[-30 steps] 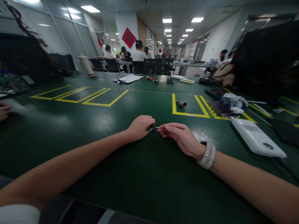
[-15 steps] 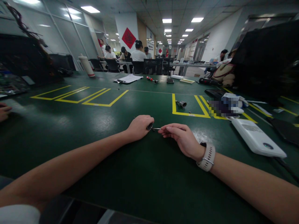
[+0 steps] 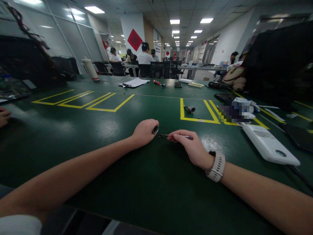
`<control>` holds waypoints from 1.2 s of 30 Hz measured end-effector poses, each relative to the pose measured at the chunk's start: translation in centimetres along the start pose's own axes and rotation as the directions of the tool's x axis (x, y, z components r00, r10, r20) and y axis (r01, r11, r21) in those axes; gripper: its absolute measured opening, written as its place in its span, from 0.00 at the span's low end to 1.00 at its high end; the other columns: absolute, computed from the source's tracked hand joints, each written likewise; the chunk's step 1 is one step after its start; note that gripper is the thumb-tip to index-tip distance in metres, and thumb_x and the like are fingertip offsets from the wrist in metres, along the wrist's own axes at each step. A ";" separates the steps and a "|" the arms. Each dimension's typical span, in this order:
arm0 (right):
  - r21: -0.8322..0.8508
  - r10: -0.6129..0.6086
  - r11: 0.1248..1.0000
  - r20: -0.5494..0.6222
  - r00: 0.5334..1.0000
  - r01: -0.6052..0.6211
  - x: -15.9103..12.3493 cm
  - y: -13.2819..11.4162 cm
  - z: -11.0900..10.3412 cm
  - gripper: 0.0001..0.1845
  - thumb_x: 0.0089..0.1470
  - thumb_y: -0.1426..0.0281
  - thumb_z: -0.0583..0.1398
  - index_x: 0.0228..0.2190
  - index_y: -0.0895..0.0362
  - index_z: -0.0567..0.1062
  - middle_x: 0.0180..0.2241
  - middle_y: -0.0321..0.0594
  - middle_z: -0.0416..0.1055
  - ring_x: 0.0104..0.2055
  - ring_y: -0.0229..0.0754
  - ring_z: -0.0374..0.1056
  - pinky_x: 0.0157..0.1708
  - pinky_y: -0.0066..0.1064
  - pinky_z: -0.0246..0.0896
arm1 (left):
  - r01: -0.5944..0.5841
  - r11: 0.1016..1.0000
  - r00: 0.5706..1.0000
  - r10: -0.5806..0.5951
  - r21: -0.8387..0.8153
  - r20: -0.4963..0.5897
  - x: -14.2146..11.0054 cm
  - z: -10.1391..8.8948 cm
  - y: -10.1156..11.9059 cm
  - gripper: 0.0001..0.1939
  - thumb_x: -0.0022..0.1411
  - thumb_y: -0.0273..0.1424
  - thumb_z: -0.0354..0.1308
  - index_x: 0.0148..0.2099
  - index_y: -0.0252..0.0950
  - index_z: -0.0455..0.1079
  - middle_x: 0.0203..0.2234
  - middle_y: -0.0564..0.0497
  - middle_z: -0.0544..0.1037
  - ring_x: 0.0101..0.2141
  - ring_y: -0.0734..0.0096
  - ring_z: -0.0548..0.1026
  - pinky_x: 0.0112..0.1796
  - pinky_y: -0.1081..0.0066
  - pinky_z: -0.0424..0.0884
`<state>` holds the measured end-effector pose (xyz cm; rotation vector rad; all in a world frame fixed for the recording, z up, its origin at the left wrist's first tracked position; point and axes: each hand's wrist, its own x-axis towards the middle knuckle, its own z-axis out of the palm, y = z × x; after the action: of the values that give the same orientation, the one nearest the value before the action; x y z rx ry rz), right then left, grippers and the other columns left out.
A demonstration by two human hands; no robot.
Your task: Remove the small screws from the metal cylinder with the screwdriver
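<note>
While the left hand [image 3: 146, 132] curls closed around a shiny, round-mouthed metal part [image 3: 155, 130], its dark opening facing the right hand [image 3: 187, 143], that hand pinches a slim metal tool with a dark handle [image 3: 188, 137], its tip beside small dark metal pieces [image 3: 161, 136] between both grips.

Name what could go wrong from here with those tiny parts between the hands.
The right hand holds a thin tool with its tip close to the small parts on the table; a nudge could scatter them.
The left hand grips a metal cup beside them; if dropped, it might knock them.
</note>
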<state>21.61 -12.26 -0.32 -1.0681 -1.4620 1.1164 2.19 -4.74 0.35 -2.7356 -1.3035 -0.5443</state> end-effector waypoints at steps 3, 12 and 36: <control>-0.040 -0.010 0.999 -0.035 0.999 0.008 -0.1 -0.3 0.0 0.11 0.52 0.64 0.58 0.33 0.56 0.78 0.35 0.41 0.76 0.41 0.45 0.70 0.44 0.42 0.62 | 0.024 1.000 1.000 -0.024 0.003 -0.019 0.0 0.0 0.1 0.03 0.55 0.24 0.51 0.30 0.36 0.63 0.26 0.51 0.70 0.29 0.67 0.68 0.30 0.69 0.62; -0.270 -0.043 0.963 -0.169 0.985 -0.005 0.4 -0.1 0.0 0.12 0.55 0.66 0.55 0.39 0.55 0.73 0.42 0.42 0.72 0.44 0.45 0.67 0.46 0.41 0.60 | 0.144 0.987 0.983 -0.151 -0.076 -0.106 0.2 0.3 -0.3 0.07 0.55 0.27 0.54 0.39 0.33 0.62 0.33 0.48 0.69 0.34 0.66 0.67 0.36 0.66 0.66; -0.454 -0.137 0.658 0.712 0.689 0.600 -3.0 -2.4 1.7 0.11 0.57 0.76 0.54 0.42 0.57 0.67 0.59 0.49 0.60 0.62 0.46 0.53 0.61 0.45 0.48 | 0.281 0.060 0.670 -0.727 -0.958 0.151 0.3 -5.5 2.6 0.14 0.48 0.14 0.56 0.37 0.32 0.65 0.29 0.52 0.72 0.26 0.75 0.74 0.29 0.75 0.72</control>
<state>20.13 -15.90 1.29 -0.7485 -2.6481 0.6211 2.76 -7.31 5.88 -2.1557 -2.3903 -2.6062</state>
